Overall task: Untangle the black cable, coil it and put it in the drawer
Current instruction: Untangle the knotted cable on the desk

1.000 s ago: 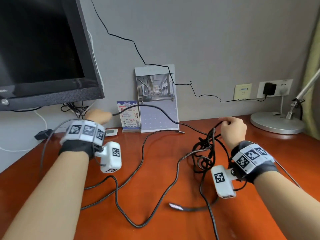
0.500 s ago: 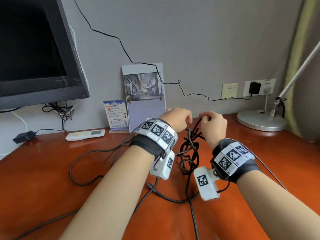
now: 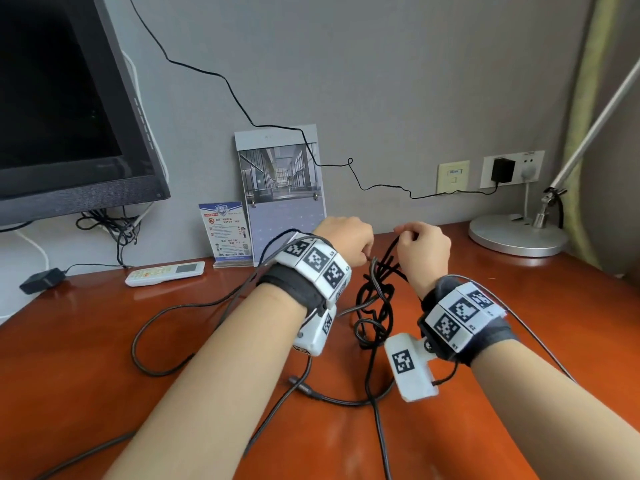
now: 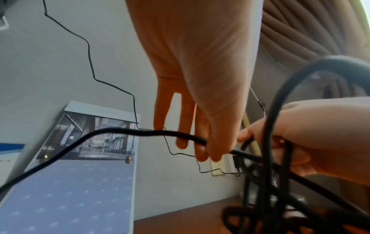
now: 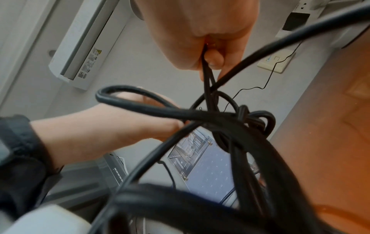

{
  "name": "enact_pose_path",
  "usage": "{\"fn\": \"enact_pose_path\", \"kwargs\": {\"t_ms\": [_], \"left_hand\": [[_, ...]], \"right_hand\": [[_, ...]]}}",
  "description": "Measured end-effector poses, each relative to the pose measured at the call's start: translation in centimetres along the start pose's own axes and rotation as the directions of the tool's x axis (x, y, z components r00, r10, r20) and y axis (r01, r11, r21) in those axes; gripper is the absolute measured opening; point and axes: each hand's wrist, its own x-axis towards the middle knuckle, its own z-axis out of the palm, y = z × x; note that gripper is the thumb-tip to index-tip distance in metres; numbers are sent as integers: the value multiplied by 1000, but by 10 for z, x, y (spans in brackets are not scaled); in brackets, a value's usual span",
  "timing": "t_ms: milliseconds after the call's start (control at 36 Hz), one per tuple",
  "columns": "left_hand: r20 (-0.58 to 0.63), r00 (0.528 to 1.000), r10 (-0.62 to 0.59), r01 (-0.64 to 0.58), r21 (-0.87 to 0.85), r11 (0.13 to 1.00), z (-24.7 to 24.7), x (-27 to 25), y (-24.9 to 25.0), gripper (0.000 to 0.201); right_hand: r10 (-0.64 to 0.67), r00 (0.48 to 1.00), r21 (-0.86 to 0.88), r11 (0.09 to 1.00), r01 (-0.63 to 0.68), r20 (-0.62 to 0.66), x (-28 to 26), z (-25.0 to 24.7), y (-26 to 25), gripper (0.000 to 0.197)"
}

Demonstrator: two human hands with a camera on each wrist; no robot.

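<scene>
L hand (image 3: 348,239) & R hand (image 3: 424,249) raised close together, both pinching cable.

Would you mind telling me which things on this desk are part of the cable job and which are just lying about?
Part of the job:
black cable, tangled
left hand, pinching one strand
right hand, holding the tangle up

Just lying about:
remote control
calendar
small leaflet stand
lamp base
monitor
wall charger
</scene>
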Motion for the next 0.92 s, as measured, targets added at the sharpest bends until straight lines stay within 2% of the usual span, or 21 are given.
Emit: {"fn": "enact_pose_path", "kwargs": {"t_ms": [167, 306, 444, 556, 639, 694, 833, 917], "left_hand": [[-169, 985, -19, 16, -17, 1000, -13, -4, -17, 23], [-359, 921, -149, 124, -92, 988, -32, -10, -38, 23], [-539, 796, -274, 198, -195, 961, -46, -18, -61, 26], [-645, 647, -406, 154, -412, 898, -50, -28, -73, 22], [-658, 561, -502, 141, -522, 841, -46, -35, -78, 20], [-656, 526, -541, 135, -564, 815, -44, -37, -78, 18], [-593, 530, -606, 132, -648, 750, -45, -30, -72, 18], [-549, 492, -675, 98, -736, 670, -52, -23, -71, 17]], "right_hand": [[76, 997, -37, 996, -75, 19, 1, -8, 6, 35], [123, 992, -91, 989, -120, 25, 1, -14, 12, 33], [181, 983, 71, 980, -184, 39, 1, -17, 20, 35], [187, 981, 105, 976, -190, 45, 0, -19, 19, 33], [185, 981, 75, 979, -189, 52, -2, -18, 20, 34], [176, 981, 33, 983, -179, 77, -5, -14, 19, 34], [116, 979, -101, 990, -100, 169, -15, -3, 14, 32], [99, 981, -135, 988, -77, 165, -18, -1, 13, 32]]}}
